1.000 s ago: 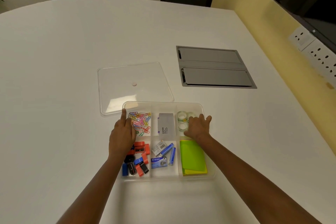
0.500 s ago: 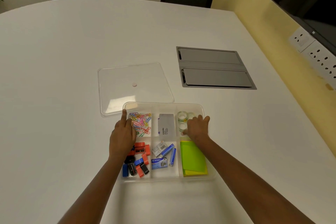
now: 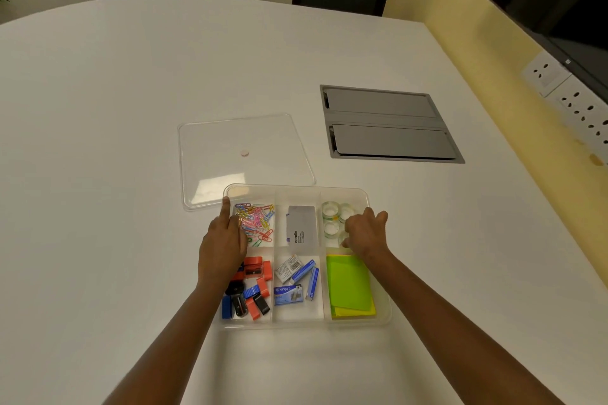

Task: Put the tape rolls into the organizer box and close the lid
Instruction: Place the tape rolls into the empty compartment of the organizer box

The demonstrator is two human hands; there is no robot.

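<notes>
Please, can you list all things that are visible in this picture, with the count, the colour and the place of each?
organizer box: 1, clear, near table edge
lid: 1, clear, behind box, off
tape rolls: several, clear, far right compartment
paper clips: many, mixed colours, far left compartment
grey box: 1, far middle compartment
sticky notes: green and yellow, near right compartment
cable hatch: 1, grey, in table
left hand: on box's left edge
right hand: over tape rolls

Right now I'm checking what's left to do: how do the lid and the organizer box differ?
The lid lies flat and bare on the table, while the organizer box is a deeper tray split into compartments. The lid holds nothing; the box holds tape rolls, paper clips and more. No hand touches the lid, but the left hand rests on the box's edge. Both are clear plastic with rounded corners.
</notes>
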